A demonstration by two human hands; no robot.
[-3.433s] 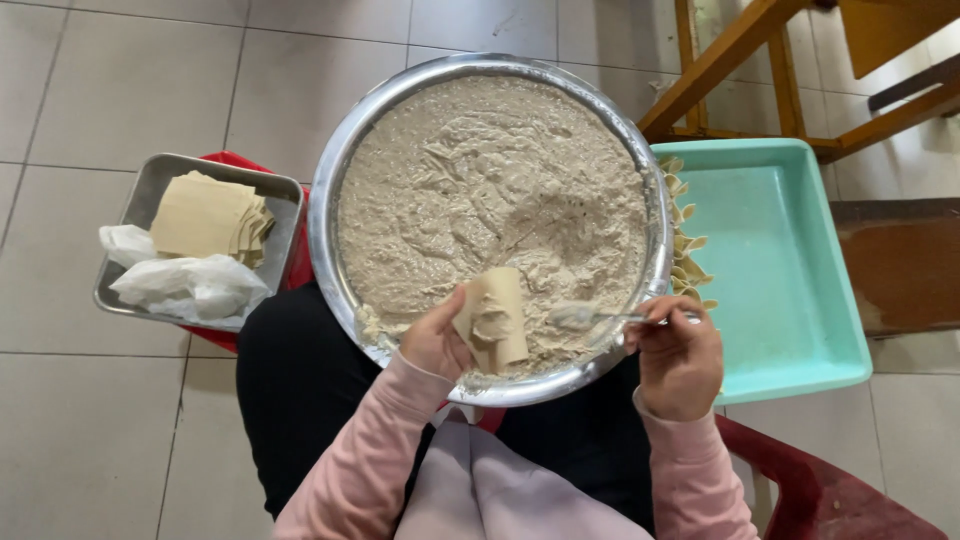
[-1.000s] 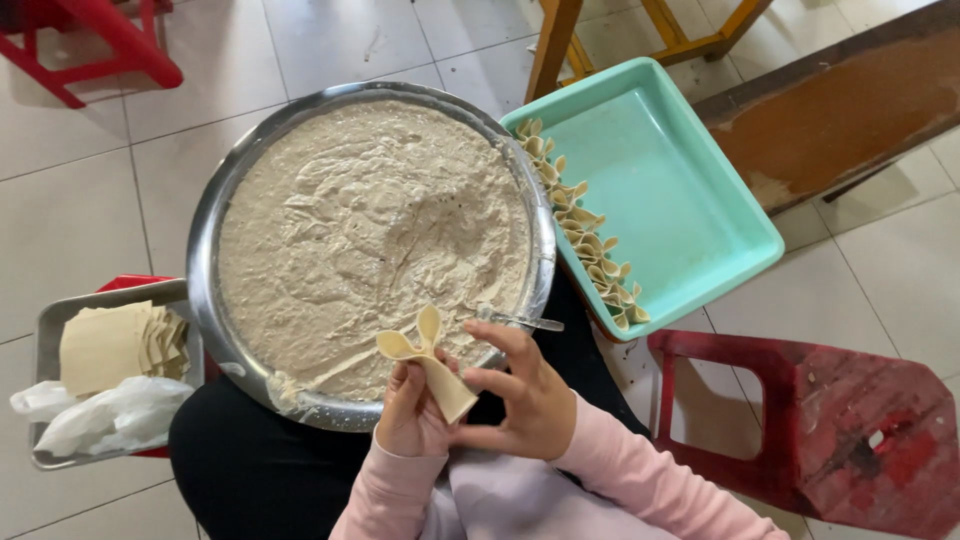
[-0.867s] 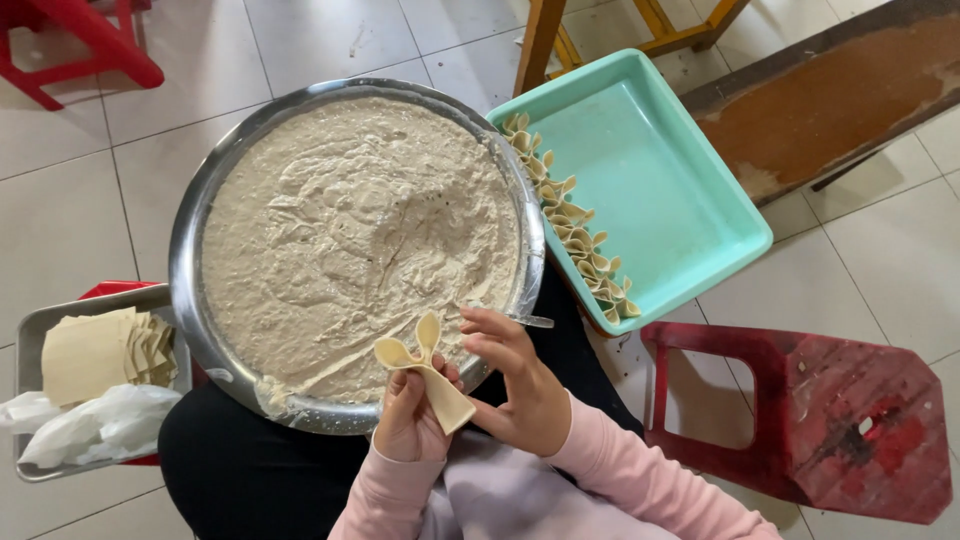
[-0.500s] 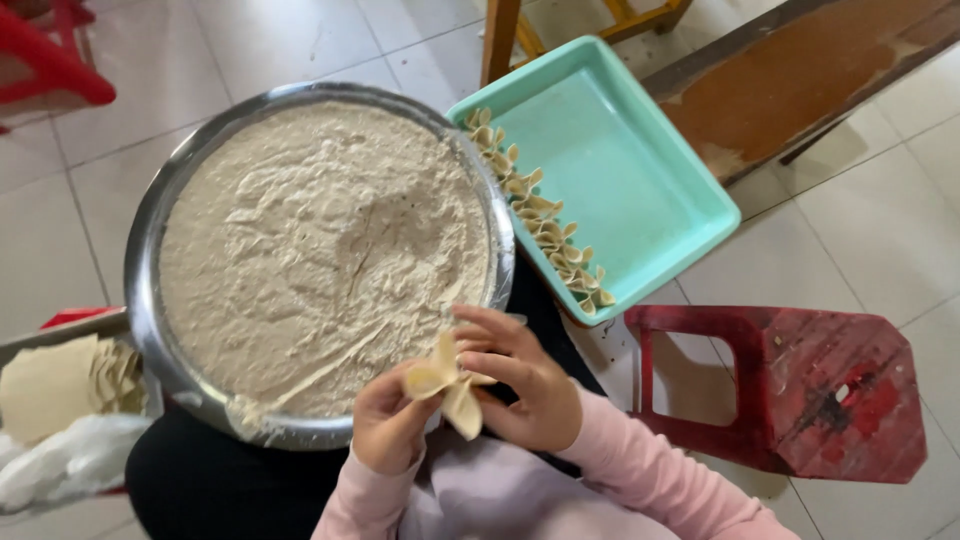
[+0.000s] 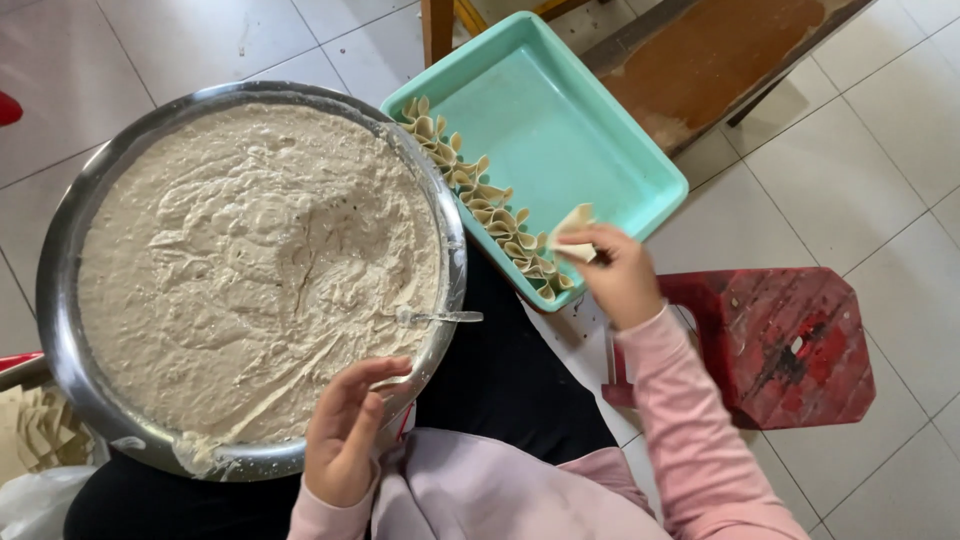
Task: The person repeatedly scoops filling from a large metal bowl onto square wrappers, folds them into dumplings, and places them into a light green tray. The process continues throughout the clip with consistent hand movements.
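We see a wide steel bowl [image 5: 60, 330] of pale filling on the lap, with a spoon [image 5: 440, 317] resting on its right rim, handle pointing right. Just beside the bowl to the right lies a teal tray [image 5: 570, 120] on the tiled floor [image 5: 880, 150]; a row of folded dumplings [image 5: 490, 205] lines its left wall, touching one another. A red stool [image 5: 790, 350] stands to the right of the lap, and a brown wooden bench [image 5: 730, 50] crosses the top right corner, beyond the tray. At the lower left edge a stack of wrappers [image 5: 35, 430] shows, partly cut off, with a white bag [image 5: 30, 505] below it.

Our right hand [image 5: 615, 275] is pinched shut on a folded dumpling [image 5: 573, 228], held over the near corner of the tray, just above the end of the row. The tray's near rim lies under the hand; nothing stands between dumpling and row.

Our left hand [image 5: 345, 430] is half open, fingers loosely curled and holding nothing, lying against the bowl's near rim, well apart from the dumpling, with the spoon between the two hands.
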